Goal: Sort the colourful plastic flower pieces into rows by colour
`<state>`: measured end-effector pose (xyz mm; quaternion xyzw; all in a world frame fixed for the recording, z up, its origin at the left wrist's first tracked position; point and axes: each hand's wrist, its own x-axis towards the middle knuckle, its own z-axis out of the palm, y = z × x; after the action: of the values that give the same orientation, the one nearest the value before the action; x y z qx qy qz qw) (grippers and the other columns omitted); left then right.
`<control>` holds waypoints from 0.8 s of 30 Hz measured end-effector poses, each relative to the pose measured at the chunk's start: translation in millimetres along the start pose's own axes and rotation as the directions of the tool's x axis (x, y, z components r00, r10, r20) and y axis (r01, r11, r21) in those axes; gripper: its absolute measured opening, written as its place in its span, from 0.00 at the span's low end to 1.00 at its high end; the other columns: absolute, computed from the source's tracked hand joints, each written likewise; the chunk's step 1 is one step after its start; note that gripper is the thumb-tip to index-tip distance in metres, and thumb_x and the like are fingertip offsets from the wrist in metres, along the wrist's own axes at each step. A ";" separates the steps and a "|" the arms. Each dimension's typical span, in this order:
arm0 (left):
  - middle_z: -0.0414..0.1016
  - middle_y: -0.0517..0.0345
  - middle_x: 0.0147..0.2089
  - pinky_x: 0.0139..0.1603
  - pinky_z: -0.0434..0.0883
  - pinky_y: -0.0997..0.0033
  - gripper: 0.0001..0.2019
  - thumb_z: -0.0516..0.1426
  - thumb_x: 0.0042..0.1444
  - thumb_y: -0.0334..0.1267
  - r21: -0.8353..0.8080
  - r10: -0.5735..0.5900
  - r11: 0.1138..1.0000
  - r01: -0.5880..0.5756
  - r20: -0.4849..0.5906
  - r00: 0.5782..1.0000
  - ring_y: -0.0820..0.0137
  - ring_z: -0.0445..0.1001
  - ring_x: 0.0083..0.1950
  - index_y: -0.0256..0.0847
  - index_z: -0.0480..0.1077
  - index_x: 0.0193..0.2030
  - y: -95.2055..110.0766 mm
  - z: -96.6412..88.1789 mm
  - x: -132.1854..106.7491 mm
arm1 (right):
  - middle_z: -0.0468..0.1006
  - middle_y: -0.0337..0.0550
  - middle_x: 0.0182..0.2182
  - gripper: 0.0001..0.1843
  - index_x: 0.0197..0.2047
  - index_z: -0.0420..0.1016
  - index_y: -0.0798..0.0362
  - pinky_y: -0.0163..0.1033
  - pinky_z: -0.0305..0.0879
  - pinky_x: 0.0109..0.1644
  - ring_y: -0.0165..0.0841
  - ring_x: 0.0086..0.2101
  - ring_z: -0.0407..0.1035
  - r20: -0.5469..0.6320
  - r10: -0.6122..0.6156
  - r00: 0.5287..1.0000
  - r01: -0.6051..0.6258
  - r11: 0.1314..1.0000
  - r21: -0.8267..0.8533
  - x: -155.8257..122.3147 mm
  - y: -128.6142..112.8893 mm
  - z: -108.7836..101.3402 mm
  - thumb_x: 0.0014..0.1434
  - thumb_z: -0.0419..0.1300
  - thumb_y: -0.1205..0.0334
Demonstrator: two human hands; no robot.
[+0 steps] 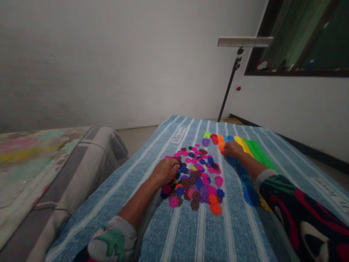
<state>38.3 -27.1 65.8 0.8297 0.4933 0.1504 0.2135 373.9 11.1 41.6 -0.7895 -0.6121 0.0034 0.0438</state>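
Note:
A loose pile of flower-shaped plastic discs (195, 174), mostly pink, brown, purple and dark blue, lies mid-table. Over its left edge is my left hand (165, 170), fingers curled together among the discs; what they hold is hidden. To the right, discs are laid in rows by colour. My right hand (233, 149) is closed at the near end of the short orange row (220, 140), with an orange disc (223, 151) at its fingertips. Beside that hand run the blue row (245, 182), the yellow row (243, 142) and the green row (257, 152).
Blue striped cloth (185, 236) covers the table. Short red (214, 138), lime (207, 134) and purple (205, 142) groups are at the far end. A bed (89, 156) stands left. Behind the table are a lamp on a black stand (229, 85) and a wall (136, 65).

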 end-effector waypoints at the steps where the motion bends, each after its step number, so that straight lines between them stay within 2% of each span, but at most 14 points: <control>1: 0.73 0.59 0.24 0.30 0.57 0.74 0.14 0.49 0.57 0.33 -0.006 0.002 1.000 -0.002 -0.001 1.000 0.72 0.68 0.28 0.39 0.71 0.24 -0.3 0.4 0.3 | 0.80 0.49 0.36 0.08 0.33 0.81 0.52 0.35 0.61 0.35 0.38 0.39 0.74 0.006 0.001 1.000 -0.001 1.000 -0.007 1.9 0.4 -0.1 0.57 0.59 0.63; 12: 0.76 0.57 0.27 0.32 0.59 0.74 0.13 0.50 0.56 0.33 0.003 0.010 1.000 -0.010 0.021 1.000 0.71 0.70 0.29 0.38 0.73 0.25 -2.8 4.8 3.2 | 0.80 0.53 0.40 0.09 0.37 0.80 0.54 0.36 0.61 0.36 0.42 0.42 0.74 0.027 0.010 1.000 -0.008 0.998 -0.063 10.9 1.0 1.5 0.56 0.58 0.65; 17: 0.75 0.57 0.25 0.31 0.59 0.74 0.13 0.50 0.55 0.33 0.004 0.004 1.000 -0.004 0.018 1.000 0.71 0.70 0.29 0.39 0.73 0.24 -2.5 4.8 2.6 | 0.79 0.58 0.39 0.12 0.41 0.79 0.58 0.38 0.62 0.39 0.44 0.44 0.73 0.024 -0.003 1.000 0.006 0.994 -0.110 6.9 -1.8 -1.9 0.57 0.58 0.63; 20: 0.73 0.59 0.23 0.30 0.58 0.74 0.13 0.50 0.55 0.34 0.002 -0.001 1.000 0.000 0.008 1.000 0.71 0.69 0.28 0.39 0.73 0.24 -2.5 3.7 2.4 | 0.79 0.60 0.42 0.13 0.44 0.78 0.59 0.38 0.62 0.41 0.45 0.46 0.73 0.013 -0.013 1.000 0.015 0.991 -0.135 2.8 -3.2 -5.6 0.59 0.58 0.62; 24: 0.75 0.58 0.26 0.30 0.59 0.74 0.13 0.51 0.55 0.34 -0.002 0.002 1.000 -0.002 0.005 1.000 0.72 0.69 0.28 0.39 0.73 0.24 -2.6 2.0 3.3 | 0.78 0.61 0.45 0.15 0.44 0.78 0.59 0.39 0.62 0.41 0.45 0.47 0.72 -0.013 -0.002 1.000 0.000 0.989 -0.145 -3.4 -2.7 -11.1 0.62 0.54 0.61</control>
<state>38.8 -23.5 62.9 0.8304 0.4919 0.1490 0.2152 371.1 7.8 52.7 -0.7903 -0.6109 -0.0463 -0.0098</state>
